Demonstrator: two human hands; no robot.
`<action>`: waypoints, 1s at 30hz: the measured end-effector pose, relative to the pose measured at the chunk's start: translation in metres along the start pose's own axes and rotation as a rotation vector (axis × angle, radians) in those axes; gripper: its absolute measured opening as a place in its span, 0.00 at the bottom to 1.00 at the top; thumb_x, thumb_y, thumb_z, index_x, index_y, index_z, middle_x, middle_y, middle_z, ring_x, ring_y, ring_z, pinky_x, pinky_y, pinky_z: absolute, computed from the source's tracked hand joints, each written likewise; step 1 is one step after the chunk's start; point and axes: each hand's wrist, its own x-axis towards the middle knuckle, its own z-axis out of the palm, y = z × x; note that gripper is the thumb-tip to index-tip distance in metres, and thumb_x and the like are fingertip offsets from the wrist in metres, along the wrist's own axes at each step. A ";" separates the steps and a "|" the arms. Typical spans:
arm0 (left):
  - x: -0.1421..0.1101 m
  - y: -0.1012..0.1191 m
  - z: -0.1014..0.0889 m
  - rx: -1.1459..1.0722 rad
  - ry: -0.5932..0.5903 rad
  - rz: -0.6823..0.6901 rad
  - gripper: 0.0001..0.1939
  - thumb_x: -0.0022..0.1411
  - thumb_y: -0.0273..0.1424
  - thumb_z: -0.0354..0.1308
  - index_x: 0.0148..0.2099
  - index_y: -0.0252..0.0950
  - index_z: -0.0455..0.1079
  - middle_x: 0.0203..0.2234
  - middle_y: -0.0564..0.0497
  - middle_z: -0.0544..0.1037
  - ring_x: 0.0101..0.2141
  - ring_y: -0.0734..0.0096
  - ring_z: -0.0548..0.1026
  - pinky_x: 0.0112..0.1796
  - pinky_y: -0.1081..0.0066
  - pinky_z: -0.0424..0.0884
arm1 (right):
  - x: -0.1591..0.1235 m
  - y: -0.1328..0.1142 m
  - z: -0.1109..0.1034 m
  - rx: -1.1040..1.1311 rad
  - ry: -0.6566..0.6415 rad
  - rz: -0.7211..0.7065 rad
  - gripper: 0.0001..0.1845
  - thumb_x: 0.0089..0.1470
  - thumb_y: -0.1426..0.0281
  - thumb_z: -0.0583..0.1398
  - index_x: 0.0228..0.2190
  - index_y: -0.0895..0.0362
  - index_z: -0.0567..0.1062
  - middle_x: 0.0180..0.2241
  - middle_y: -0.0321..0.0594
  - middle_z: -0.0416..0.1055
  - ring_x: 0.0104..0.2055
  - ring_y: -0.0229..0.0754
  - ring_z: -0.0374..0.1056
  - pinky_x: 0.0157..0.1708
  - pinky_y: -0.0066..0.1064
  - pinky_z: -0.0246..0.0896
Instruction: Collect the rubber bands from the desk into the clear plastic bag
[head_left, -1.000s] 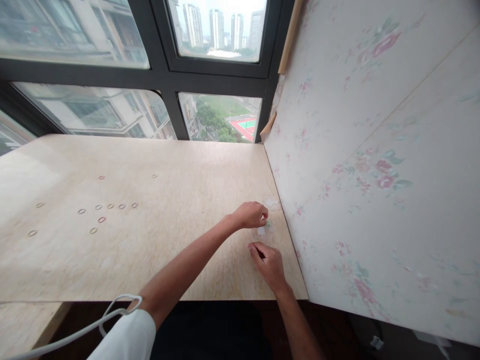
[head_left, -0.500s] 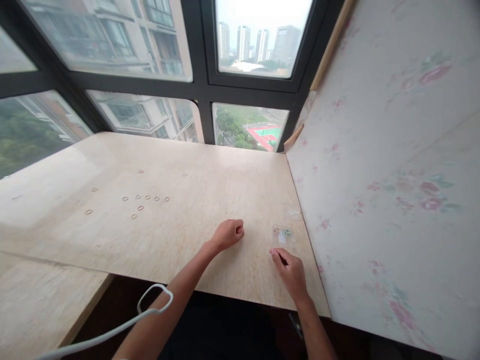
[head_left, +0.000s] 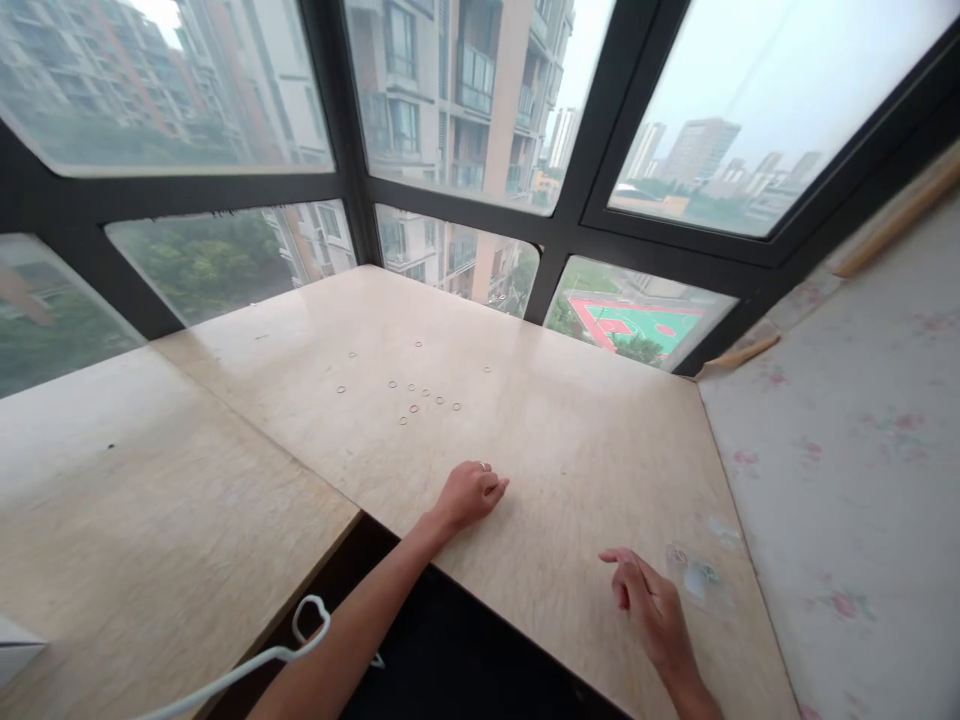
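Observation:
My left hand (head_left: 471, 496) rests on the tabletop, closed into a loose fist. A thin pale band (head_left: 484, 467) shows at one finger; whether it is worn or held I cannot tell, and the inside of the fist is hidden. Just left of the clear plastic box (head_left: 697, 580), my right hand (head_left: 654, 608) has its index finger stretched out and its other fingers bent, with nothing visible in it. Small coloured loops (head_left: 679, 555) like rubber bands lie in that box. Several similar thin rings (head_left: 426, 393) are scattered beyond my left hand, a reddish ring (head_left: 414, 409) among them.
A clear plastic piece (head_left: 724, 530) lies by the floral wall (head_left: 840, 540). Dark window frames (head_left: 465, 205) edge the far side. A white cable loop (head_left: 311, 620) hangs near my left forearm. A white object (head_left: 19, 645) sits at the lower left of the table (head_left: 247, 540).
The view has turned left, so the table and rings appear farther right. My right hand has moved left from the box's near edge, its index finger now extended. My left hand stays closed.

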 end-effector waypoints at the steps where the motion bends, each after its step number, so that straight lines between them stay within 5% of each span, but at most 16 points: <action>1: -0.004 -0.003 0.001 0.004 0.001 0.019 0.22 0.65 0.34 0.48 0.18 0.34 0.64 0.17 0.51 0.69 0.22 0.74 0.64 0.29 0.70 0.55 | 0.010 -0.011 0.013 0.033 -0.045 -0.016 0.27 0.60 0.52 0.47 0.32 0.59 0.76 0.15 0.32 0.58 0.17 0.36 0.57 0.18 0.27 0.53; 8: -0.011 -0.002 0.008 0.001 -0.032 0.048 0.13 0.57 0.28 0.52 0.21 0.34 0.70 0.19 0.49 0.72 0.23 0.71 0.68 0.29 0.68 0.55 | 0.120 -0.105 0.118 0.050 -0.336 -0.229 0.27 0.63 0.58 0.42 0.35 0.59 0.75 0.15 0.31 0.61 0.17 0.34 0.58 0.20 0.25 0.53; 12: -0.009 -0.003 0.009 -0.041 -0.018 0.019 0.12 0.56 0.27 0.52 0.22 0.34 0.70 0.20 0.48 0.74 0.25 0.70 0.69 0.29 0.67 0.56 | 0.185 -0.163 0.188 -0.405 -0.450 -0.476 0.25 0.63 0.66 0.40 0.43 0.58 0.74 0.22 0.34 0.69 0.24 0.35 0.65 0.27 0.25 0.57; 18: -0.006 -0.006 0.012 -0.068 -0.047 -0.069 0.10 0.53 0.27 0.53 0.21 0.34 0.70 0.20 0.46 0.74 0.24 0.67 0.70 0.27 0.66 0.56 | 0.246 -0.209 0.276 -0.678 -0.552 -0.547 0.19 0.53 0.69 0.55 0.47 0.56 0.74 0.37 0.41 0.76 0.39 0.42 0.69 0.36 0.29 0.59; 22: -0.001 -0.007 0.013 -0.073 -0.076 -0.107 0.11 0.55 0.30 0.52 0.23 0.34 0.71 0.22 0.43 0.75 0.24 0.65 0.70 0.26 0.66 0.57 | 0.259 -0.214 0.300 -0.868 -0.609 -0.579 0.17 0.52 0.67 0.58 0.44 0.52 0.76 0.43 0.44 0.74 0.43 0.46 0.69 0.38 0.33 0.60; 30: 0.001 -0.007 0.014 -0.095 -0.103 -0.136 0.11 0.56 0.30 0.52 0.25 0.34 0.72 0.25 0.42 0.77 0.25 0.63 0.72 0.27 0.66 0.59 | 0.265 -0.220 0.307 -1.060 -0.705 -0.711 0.15 0.56 0.68 0.55 0.43 0.57 0.76 0.45 0.52 0.73 0.46 0.50 0.69 0.41 0.37 0.61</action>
